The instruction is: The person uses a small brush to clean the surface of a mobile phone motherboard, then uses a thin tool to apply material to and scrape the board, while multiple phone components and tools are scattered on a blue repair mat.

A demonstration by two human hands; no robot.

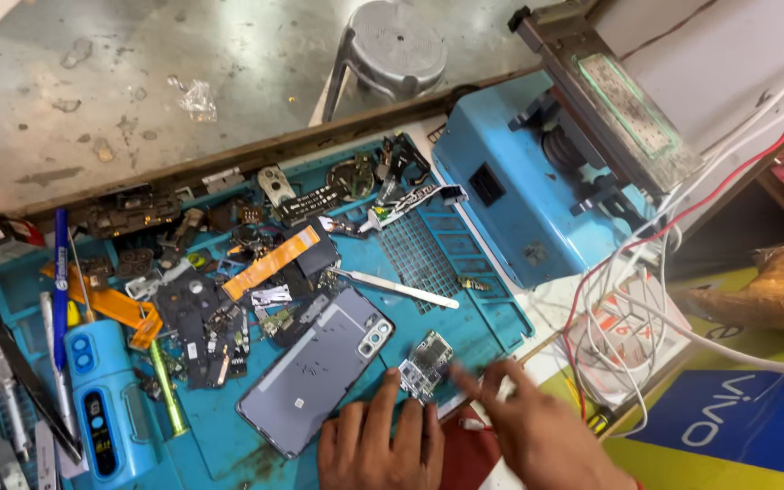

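Cluttered with phone parts, the blue mat [465, 336] covers the counter. Left hand [381, 445] lies flat, fingers released, beside the grey back cover [315, 367]. Right hand [528, 422], blurred, seemingly empty, reaches the small circuit board [426, 365]; pinching its edges would suit.

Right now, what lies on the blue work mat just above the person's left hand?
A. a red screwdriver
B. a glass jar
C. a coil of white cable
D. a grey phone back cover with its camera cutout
D: a grey phone back cover with a camera cutout lies flat on the blue mat, just above the left hand; a small circuit board sits beside it.
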